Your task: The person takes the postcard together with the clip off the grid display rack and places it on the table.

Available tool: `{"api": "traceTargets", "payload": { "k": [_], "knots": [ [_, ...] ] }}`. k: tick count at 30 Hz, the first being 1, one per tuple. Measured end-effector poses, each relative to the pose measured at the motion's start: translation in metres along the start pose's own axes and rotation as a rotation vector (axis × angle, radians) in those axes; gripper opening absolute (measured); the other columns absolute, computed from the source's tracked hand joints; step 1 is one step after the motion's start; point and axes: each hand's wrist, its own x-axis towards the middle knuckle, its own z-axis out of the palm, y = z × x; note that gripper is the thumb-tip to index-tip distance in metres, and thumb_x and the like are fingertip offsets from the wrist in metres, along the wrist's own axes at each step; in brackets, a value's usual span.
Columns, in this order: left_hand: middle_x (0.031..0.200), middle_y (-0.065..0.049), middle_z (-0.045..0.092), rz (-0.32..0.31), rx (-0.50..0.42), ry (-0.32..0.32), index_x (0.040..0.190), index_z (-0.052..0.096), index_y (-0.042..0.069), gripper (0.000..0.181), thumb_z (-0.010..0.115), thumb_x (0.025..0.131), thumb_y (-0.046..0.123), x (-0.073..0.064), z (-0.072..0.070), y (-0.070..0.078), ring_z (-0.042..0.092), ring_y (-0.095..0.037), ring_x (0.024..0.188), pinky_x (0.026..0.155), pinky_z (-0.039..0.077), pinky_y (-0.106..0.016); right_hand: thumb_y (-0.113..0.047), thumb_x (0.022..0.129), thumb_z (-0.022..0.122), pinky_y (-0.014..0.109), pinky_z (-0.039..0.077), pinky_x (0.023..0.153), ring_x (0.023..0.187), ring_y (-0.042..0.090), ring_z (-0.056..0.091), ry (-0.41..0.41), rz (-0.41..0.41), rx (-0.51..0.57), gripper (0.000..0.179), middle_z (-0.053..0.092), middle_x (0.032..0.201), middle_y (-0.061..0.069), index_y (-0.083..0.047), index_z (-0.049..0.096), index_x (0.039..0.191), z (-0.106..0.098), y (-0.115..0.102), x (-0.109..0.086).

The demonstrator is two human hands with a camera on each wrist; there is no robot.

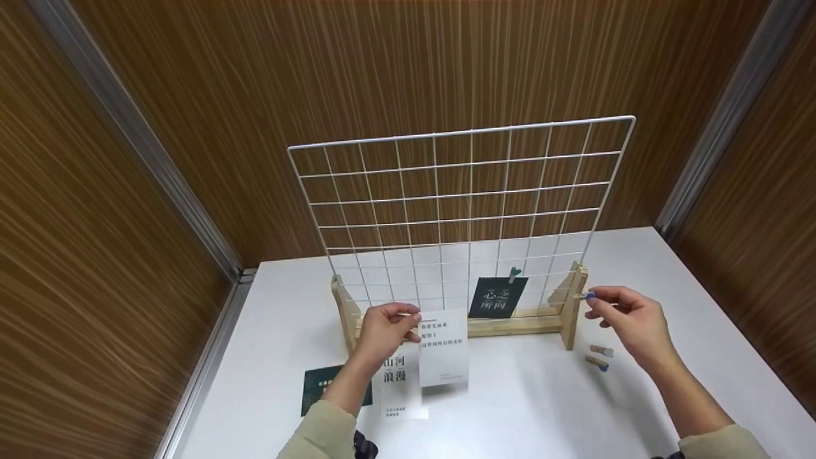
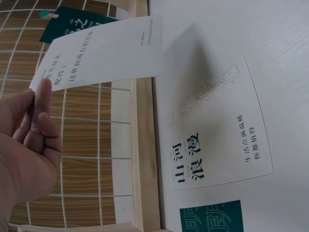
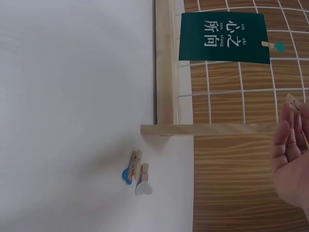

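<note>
My left hand [image 1: 384,330] pinches a white printed card [image 1: 444,350] by its upper left corner, holding it upright in front of the white wire grid [image 1: 452,191]. Between the thumb and fingers of my right hand [image 1: 637,322] is a small wooden clothespin [image 1: 590,295] with a blue end, just right of the grid's right wooden foot. A dark green card [image 1: 498,297] hangs low on the grid from a clothespin [image 3: 273,46] with a green heart. Another white card [image 2: 207,130] lies on the table below the left hand, beside a second green card [image 2: 212,217].
Two more clothespins, one with a white heart [image 3: 143,187] and one with a blue heart [image 3: 127,176], lie on the white table [image 1: 535,408] near the right foot [image 1: 572,306]. Wood-grain panels [image 1: 408,64] stand behind and at both sides.
</note>
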Motion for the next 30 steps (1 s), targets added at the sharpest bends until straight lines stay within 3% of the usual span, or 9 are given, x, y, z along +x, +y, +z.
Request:
{"api": "traceTargets", "payload": {
  "k": [6,16,30],
  "knots": [
    [0.089,-0.006,0.077,-0.019,0.024,0.01,0.113,0.078,0.003,0.015,0.074,0.101,0.011,0.002,0.004,-0.01,0.075,-0.017,0.067,0.057,0.045,-0.023,-0.012,0.104,0.071,0.024,0.059,0.071,0.084,0.008,0.076,0.007,0.021,0.033,0.032,0.075,0.099,-0.011,0.01,0.066,0.126,-0.005,0.015,-0.001],
    [0.091,-0.009,0.079,-0.075,-0.012,0.024,0.114,0.077,0.003,0.017,0.074,0.101,0.013,0.004,0.008,-0.028,0.076,-0.017,0.068,0.06,0.048,-0.025,-0.018,0.105,0.07,0.022,0.058,0.073,0.085,0.006,0.075,0.036,0.089,0.014,0.038,0.075,0.1,-0.014,0.009,0.065,0.131,-0.015,0.051,-0.003],
    [0.095,-0.008,0.078,-0.102,-0.018,0.026,0.119,0.075,0.0,0.023,0.074,0.101,0.013,0.004,0.012,-0.046,0.076,-0.017,0.068,0.059,0.048,-0.024,-0.026,0.104,0.072,0.019,0.056,0.078,0.089,0.001,0.071,0.071,0.171,-0.022,0.044,0.075,0.102,-0.016,0.006,0.067,0.133,-0.021,0.077,-0.01]
  ]
}}
